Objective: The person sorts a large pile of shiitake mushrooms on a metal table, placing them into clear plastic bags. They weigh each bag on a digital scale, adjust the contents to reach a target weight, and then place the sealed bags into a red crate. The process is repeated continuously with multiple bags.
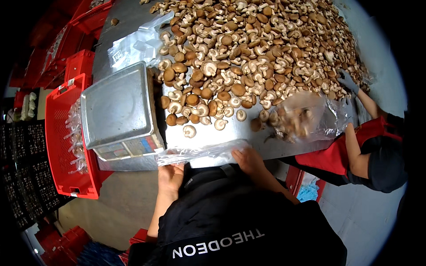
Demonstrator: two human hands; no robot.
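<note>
A flat, clear plastic bag (203,151) stretches along the table's near edge in front of my body. My left hand (171,175) has hold of its left end, palm turned up, with the fingers partly hidden by the film. At the bag's other end, my right hand (248,160) grips the plastic. No mushrooms can be made out inside it. Just beyond lie loose shiitake mushrooms (203,109), the front edge of a large heap. A metal-topped weighing scale (114,104) stands to the left of the bag, close to my left hand.
On the right, a co-worker in a red apron (324,156) wears grey gloves (348,82) and has a clear bag of mushrooms (294,118). Flat plastic bags (136,46) lie behind the scale. A red crate (51,133) with filled bags (77,143) stands left of the steel table (126,165).
</note>
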